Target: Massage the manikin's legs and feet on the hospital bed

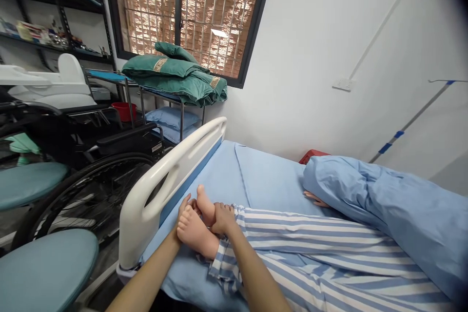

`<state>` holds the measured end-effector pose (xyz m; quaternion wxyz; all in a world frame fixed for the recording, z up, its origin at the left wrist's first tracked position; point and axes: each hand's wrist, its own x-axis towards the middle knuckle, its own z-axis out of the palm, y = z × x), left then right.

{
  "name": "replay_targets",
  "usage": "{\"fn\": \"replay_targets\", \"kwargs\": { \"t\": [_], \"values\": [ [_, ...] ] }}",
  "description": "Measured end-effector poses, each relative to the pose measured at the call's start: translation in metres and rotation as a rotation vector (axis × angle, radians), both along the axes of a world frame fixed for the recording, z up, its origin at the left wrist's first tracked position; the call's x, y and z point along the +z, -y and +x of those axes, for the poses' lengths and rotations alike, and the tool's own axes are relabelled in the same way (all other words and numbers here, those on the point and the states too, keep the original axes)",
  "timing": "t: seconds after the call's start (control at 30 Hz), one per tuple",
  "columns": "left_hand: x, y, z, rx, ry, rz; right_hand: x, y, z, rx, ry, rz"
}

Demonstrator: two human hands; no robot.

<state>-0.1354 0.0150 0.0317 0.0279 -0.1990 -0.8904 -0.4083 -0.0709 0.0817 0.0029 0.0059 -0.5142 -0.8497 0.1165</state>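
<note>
A lying figure, which looks like a manikin, has two bare feet at the foot end of the bed (270,170). Its legs wear blue-and-white striped trousers (303,226). My right hand (224,219) is closed round the ankle of the far foot (205,206), by the trouser cuff. Behind the toes of the near foot (196,233), my left hand (185,205) curls at the sole side of the feet; the near foot hides part of its fingers. A light blue quilt (380,204) covers the figure's upper part, and fingertips of a hand (316,199) show at its edge.
A white footboard (161,175) rises beside my left forearm. Left of it stand a wheelchair (102,180) and blue-green stools (47,268). Green bedding (175,75) lies on a rack under the barred window. A drip pole (413,117) stands at the right wall.
</note>
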Motion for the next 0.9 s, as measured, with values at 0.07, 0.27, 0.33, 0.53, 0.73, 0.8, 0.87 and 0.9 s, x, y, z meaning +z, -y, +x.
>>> {"fn": "replay_targets", "kwargs": {
  "t": [0.07,0.27,0.33,0.53,0.73,0.8,0.87,0.9],
  "values": [
    [-0.003,0.001,0.002,0.037,-0.135,-0.107,-0.001,0.000,0.000,-0.002,-0.008,0.009],
    [0.001,0.008,0.003,-0.021,-0.152,-0.123,-0.003,0.002,0.002,0.031,-0.005,0.033],
    [0.005,0.010,0.002,-0.041,-0.116,-0.087,0.000,0.004,0.002,0.034,-0.006,0.035],
    [0.004,0.013,0.001,-0.022,-0.201,-0.116,0.031,0.018,0.002,0.052,-0.116,0.023],
    [-0.010,0.007,-0.002,0.015,-0.319,-0.225,0.047,0.059,0.010,0.083,-0.326,0.057],
    [-0.013,0.006,-0.003,0.023,-0.349,-0.264,0.039,0.071,0.015,0.112,-0.255,-0.084],
    [-0.014,0.006,-0.002,0.030,-0.376,-0.280,0.032,0.077,0.018,0.075,-0.130,-0.181],
    [-0.014,0.006,0.000,0.030,-0.387,-0.280,0.030,0.078,0.017,0.050,-0.075,-0.203]
  ]
}}
